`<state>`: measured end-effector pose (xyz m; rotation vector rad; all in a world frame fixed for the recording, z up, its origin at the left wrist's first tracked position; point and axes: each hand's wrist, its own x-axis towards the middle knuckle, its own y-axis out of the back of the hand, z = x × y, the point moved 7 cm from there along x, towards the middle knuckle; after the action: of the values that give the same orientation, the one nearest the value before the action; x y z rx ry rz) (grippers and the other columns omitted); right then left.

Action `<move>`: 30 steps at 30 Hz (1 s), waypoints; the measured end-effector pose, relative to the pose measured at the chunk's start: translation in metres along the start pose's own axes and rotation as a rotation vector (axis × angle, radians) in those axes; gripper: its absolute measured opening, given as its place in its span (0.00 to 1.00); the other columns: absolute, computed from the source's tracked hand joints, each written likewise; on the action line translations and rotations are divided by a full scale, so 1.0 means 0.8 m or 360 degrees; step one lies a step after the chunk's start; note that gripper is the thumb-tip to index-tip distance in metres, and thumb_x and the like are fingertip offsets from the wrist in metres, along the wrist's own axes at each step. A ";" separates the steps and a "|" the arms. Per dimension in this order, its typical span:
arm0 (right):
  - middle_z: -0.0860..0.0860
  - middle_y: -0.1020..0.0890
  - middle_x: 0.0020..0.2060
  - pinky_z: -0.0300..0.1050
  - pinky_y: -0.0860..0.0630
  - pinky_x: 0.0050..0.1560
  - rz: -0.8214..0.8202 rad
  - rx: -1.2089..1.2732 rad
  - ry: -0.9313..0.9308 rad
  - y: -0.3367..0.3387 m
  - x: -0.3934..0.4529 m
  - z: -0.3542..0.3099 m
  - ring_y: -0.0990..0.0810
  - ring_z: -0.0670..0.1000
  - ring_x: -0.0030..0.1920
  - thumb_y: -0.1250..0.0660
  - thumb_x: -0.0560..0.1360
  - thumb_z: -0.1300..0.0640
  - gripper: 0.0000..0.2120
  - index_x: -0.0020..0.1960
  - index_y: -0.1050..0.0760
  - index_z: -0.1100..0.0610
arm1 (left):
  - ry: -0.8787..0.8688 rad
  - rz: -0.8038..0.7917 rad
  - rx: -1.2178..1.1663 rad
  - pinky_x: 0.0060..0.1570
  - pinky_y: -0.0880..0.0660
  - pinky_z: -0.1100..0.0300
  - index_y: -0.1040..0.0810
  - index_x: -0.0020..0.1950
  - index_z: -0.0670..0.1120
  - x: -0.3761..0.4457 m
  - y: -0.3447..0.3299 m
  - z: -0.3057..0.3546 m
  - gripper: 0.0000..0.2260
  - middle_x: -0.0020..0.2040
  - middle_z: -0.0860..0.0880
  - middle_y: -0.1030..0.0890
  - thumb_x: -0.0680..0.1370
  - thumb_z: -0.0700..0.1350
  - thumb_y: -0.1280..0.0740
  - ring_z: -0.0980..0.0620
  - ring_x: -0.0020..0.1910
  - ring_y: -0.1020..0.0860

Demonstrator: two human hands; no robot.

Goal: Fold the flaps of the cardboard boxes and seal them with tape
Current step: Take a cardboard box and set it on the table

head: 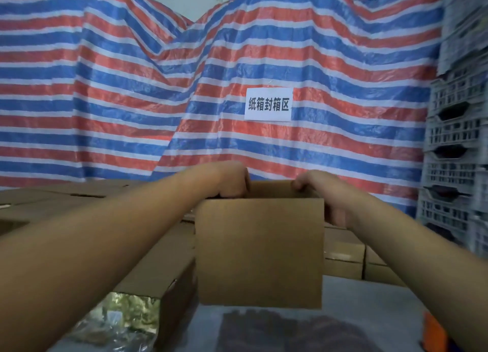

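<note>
At centre, above the grey table (369, 306): cardboard box (260, 251) held upright, plain front face toward the camera, top open. Left hand (232, 182) curled over the box's upper left rim, fingers gripping the edge. Right hand (323, 193) clasping the upper right corner, thumb and fingers wrapped round the cardboard. Behind and to both sides: more cardboard boxes (343, 254) lying flat in rows, one open-ended box (158, 280) at lower left with shiny plastic wrapping (118, 322) at its mouth. Further back: striped red, white and blue tarpaulin (132, 87) bearing a white paper sign (268, 104). At right edge: stacked grey plastic crates (454, 140). Lower right corner: orange object (433, 333), blurred beyond telling.
</note>
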<state>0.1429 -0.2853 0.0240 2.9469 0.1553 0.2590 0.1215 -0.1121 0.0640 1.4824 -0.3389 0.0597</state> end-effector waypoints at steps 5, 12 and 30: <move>0.55 0.20 0.25 0.39 0.26 0.25 0.0047 0.0050 -0.0269 0.040 -0.059 0.067 0.21 0.51 0.23 0.35 0.74 0.58 0.07 0.50 0.27 0.60 | -0.0025 -0.0207 -0.0143 0.51 0.25 0.55 0.22 0.60 0.47 -0.042 -0.066 0.057 0.11 0.56 0.47 0.21 0.81 0.49 0.36 0.47 0.53 0.22; 0.56 0.17 0.29 0.44 0.22 0.32 0.0168 0.0233 -0.0391 0.076 -0.127 0.154 0.17 0.55 0.30 0.34 0.75 0.56 0.11 0.54 0.25 0.61 | -0.0174 -0.0394 -0.0465 0.57 0.27 0.53 0.21 0.52 0.50 -0.080 -0.123 0.116 0.11 0.50 0.50 0.21 0.81 0.55 0.38 0.51 0.52 0.22; 0.63 0.15 0.40 0.48 0.20 0.36 0.0192 0.0470 -0.0368 0.099 -0.124 0.161 0.15 0.59 0.35 0.28 0.69 0.56 0.21 0.58 0.26 0.62 | -0.0030 0.0123 -0.1885 0.41 0.23 0.66 0.21 0.58 0.59 -0.084 -0.136 0.070 0.12 0.56 0.54 0.20 0.76 0.57 0.32 0.59 0.47 0.19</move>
<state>0.0759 -0.3961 -0.1023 3.2536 -0.0186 -0.1004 0.0736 -0.1661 -0.0554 0.2977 -0.3495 -0.0865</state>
